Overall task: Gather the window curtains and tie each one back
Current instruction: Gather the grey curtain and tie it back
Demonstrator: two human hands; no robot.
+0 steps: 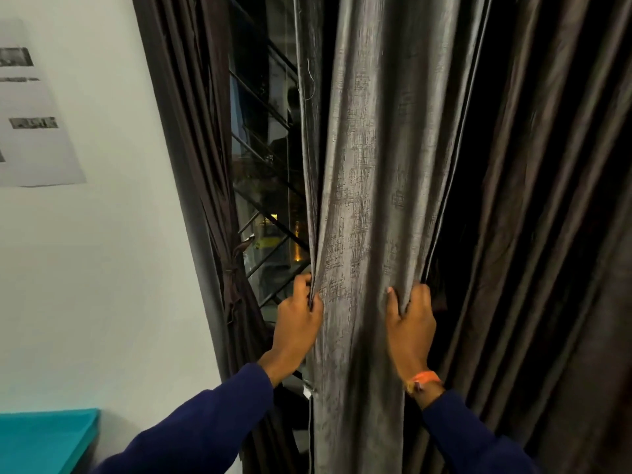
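The wall (113,268) is pale and fills the left side, w/ a printed sheet (30,107) stuck on it. The grey curtain (369,165) hangs in the centre, in front of the window (263,159) w/ dark bars. A dark brown curtain (205,165) at the left edge of the window is already tied back w/ a band (236,265). The left hand (297,319) pinches the left edge of the grey curtain; the right hand (410,323) holds a fold at its right, fingers curled round the cloth. An orange wristband (422,379) sits on the right wrist.
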